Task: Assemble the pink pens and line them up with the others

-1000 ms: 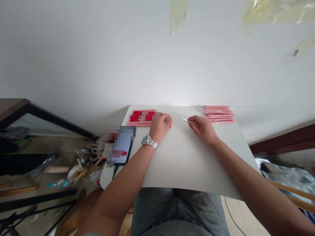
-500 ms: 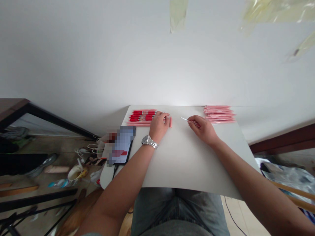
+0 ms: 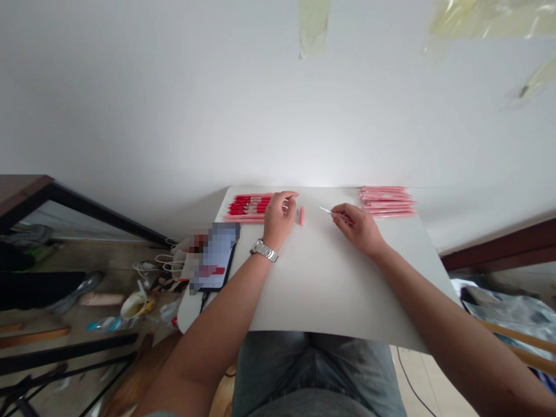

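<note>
My left hand [image 3: 279, 217], with a metal watch [image 3: 264, 251] on the wrist, is over the right ends of a row of red pens [image 3: 249, 205]. Its fingers are curled, the index finger more stretched out; a small whitish bit shows among them, too small to name. Just right of this hand lies a short pink pen barrel piece [image 3: 302, 216]. My right hand [image 3: 358, 227] pinches a thin pen refill [image 3: 325, 209], its whitish end pointing left and a red part showing at the fingers.
Bundled pink sticks in clear wrap [image 3: 386, 201] lie at the table's back right. A phone [image 3: 219, 258] with a cable rests on the left edge of the white table [image 3: 325, 289]. The wall [image 3: 278, 127] stands directly behind.
My left hand has lifted and turned slightly, its fingers drawing left from the short pink piece, which now shows apart from them. My right hand stays still with the refill.
</note>
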{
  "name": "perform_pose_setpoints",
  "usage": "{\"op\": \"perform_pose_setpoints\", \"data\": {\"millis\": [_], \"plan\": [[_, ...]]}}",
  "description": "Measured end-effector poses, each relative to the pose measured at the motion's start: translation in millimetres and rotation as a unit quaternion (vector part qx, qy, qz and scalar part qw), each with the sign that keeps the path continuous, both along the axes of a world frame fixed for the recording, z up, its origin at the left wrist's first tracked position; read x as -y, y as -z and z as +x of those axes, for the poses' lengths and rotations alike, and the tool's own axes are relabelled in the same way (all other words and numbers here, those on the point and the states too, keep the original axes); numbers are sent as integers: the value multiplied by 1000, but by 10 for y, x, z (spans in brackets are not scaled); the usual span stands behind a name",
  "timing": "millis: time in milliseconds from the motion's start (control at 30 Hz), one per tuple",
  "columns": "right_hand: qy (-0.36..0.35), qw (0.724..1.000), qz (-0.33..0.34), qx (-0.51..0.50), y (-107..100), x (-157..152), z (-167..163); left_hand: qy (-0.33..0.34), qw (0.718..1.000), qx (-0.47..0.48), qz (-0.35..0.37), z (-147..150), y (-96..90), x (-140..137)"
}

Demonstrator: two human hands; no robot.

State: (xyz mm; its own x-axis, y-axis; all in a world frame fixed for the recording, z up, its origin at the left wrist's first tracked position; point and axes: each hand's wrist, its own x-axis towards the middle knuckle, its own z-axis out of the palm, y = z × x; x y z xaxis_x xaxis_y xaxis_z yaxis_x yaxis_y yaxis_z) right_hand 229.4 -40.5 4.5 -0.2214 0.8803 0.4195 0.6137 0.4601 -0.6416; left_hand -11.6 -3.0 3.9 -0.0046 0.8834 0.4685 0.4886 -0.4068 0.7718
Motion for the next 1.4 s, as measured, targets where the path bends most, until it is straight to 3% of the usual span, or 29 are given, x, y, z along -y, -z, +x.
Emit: {"op": "perform_pose_setpoints", "data": {"millis": [267, 667, 1033, 1400], "plan": [[-4, 1000, 2, -11, -24, 22, -17, 142, 983, 90, -72, 106, -49, 93], [-19, 1000, -9, -14, -34, 36, -27, 227, 965, 92, -88, 169, -54, 158], [-42, 999, -5, -22, 11, 28, -33, 277, 951, 103, -93, 207, -19, 151], [-48, 999, -3, -21, -8, 46, -44, 282, 948, 107, -100, 210, -11, 142]]}}
